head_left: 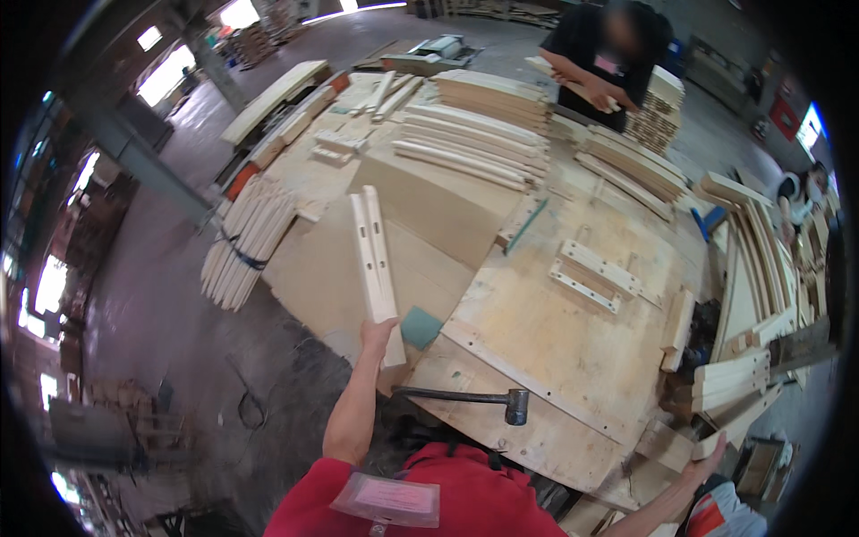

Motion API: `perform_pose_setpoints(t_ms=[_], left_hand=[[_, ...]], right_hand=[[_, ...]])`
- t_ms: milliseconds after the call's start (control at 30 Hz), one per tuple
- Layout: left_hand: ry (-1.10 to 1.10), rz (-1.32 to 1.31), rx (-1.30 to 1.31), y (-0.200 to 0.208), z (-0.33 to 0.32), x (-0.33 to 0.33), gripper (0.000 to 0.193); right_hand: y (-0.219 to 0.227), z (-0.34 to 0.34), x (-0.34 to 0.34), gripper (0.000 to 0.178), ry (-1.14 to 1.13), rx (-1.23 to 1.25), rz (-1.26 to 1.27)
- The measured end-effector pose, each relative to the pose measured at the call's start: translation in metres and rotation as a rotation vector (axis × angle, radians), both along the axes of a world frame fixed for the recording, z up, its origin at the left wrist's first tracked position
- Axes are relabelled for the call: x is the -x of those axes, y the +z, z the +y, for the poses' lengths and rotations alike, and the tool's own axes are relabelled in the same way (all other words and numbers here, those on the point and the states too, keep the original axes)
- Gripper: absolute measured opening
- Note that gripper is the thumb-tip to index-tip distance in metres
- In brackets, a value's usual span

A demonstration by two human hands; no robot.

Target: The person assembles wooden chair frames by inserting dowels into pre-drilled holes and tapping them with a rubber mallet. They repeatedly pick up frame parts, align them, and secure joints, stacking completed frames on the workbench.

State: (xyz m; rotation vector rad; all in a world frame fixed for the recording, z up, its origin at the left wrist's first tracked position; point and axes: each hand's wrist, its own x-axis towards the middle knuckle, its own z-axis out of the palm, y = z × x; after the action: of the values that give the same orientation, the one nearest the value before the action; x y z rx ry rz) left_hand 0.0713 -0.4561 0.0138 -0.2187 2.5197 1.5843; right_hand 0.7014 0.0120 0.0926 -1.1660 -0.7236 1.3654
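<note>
My left hand is wrapped around the near end of a pair of pale wooden rails lying side by side, with dark slots cut in their faces. They point away from me over a sheet of cardboard. Far to the right, my right hand grips the end of a curved wooden piece, just below a small stack of similar pieces. Between my arms, a hammer with a dark head and handle lies at the table's near edge. A green square pad rests beside the rails.
Stacks of wooden slats line the table's far side, with a strapped bundle at its left edge. Drilled wooden blocks lie on the plywood tabletop. Across the table, a person holds wood pieces. Curved parts stand at the right.
</note>
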Motion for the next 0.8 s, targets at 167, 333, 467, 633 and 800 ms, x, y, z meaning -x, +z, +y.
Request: perform_pose_setpoints(t_ms=[167,333,467,633,800], left_hand=[[0.027,0.076,0.306,0.001,0.004,-0.035,0.060],[-0.522,0.360,0.033,0.015,0.077,-0.086,0.074],[-0.896,0.408,0.148,0.002,0.155,-0.075,0.080],[-1.013,0.403,0.478,-0.004,0.251,-0.048,0.074],[-0.950,0.481,0.535,-0.016,0.274,-0.021,0.072]], right_hand=[[0.000,-0.069,0.047,0.049,-0.115,-0.244,-0.433],[-0.008,-0.096,0.132,0.079,0.033,-0.102,-1.120],[-0.052,-0.069,0.202,0.047,0.243,-0.216,-1.066],[-0.097,-0.040,0.210,0.044,0.285,-0.072,-1.284],[-0.106,-0.019,0.206,0.053,0.317,-0.097,-1.352]])
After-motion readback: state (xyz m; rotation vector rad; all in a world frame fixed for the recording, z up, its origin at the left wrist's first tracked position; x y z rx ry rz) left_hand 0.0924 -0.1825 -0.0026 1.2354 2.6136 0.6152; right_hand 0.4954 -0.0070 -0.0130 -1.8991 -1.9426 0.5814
